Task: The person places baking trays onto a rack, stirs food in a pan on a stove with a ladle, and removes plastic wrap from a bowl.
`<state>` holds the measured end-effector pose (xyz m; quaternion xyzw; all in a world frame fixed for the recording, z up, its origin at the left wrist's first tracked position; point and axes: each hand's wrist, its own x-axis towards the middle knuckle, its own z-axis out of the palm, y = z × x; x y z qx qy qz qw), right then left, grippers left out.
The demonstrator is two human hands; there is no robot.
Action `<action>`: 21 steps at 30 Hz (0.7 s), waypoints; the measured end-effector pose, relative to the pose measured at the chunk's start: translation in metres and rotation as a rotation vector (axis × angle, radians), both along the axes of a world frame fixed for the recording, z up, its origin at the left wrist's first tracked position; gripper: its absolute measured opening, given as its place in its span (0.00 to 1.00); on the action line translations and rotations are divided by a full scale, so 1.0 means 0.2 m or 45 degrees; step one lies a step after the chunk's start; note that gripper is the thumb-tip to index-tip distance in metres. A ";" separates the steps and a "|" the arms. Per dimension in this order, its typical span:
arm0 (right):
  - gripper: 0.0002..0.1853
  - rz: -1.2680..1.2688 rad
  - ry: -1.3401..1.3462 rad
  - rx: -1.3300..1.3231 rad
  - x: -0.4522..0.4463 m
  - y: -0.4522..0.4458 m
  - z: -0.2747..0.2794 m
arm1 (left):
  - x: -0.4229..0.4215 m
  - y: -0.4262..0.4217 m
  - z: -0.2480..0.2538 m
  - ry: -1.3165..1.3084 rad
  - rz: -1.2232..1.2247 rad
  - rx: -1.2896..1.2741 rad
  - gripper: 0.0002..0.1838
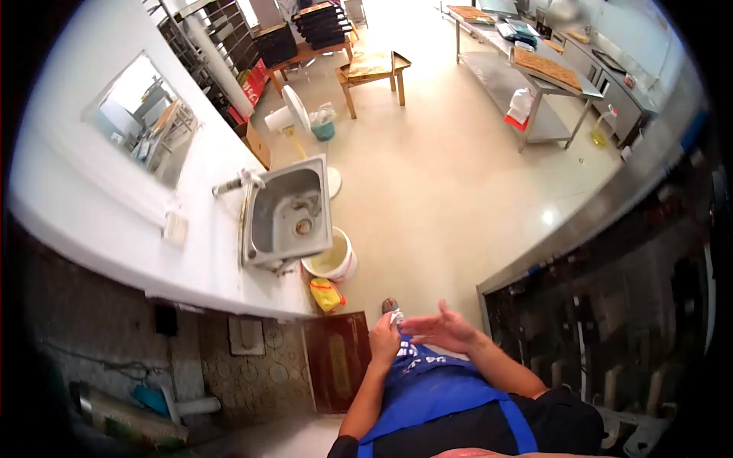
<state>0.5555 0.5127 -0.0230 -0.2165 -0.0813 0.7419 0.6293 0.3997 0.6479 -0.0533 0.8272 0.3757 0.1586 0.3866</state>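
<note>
My left hand (pixel 384 340) is closed in front of my blue apron (pixel 439 393), fingers curled round a small white piece (pixel 397 315) whose kind I cannot make out. Just to its right is my right hand (pixel 443 328), palm turned inward, thumb up and fingers stretched toward the left hand. I see nothing held in the right hand. White lettering on the apron shows below the hands, and a shoe (pixel 389 305) shows beyond them.
A metal sink (pixel 324 221) juts from the white wall at left, above a white bucket (pixel 351 263) and a yellow bag (pixel 327 295). Dark racking (pixel 595 305) stands close on the right. Farther off are a fan (pixel 296 109), a wooden stool (pixel 347 79) and a steel table (pixel 492 80).
</note>
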 end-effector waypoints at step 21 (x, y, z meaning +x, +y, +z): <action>0.12 -1.385 0.383 -0.755 3.10 1.25 -0.59 | 2.75 2.17 -0.21 -0.095 0.028 -0.024 0.16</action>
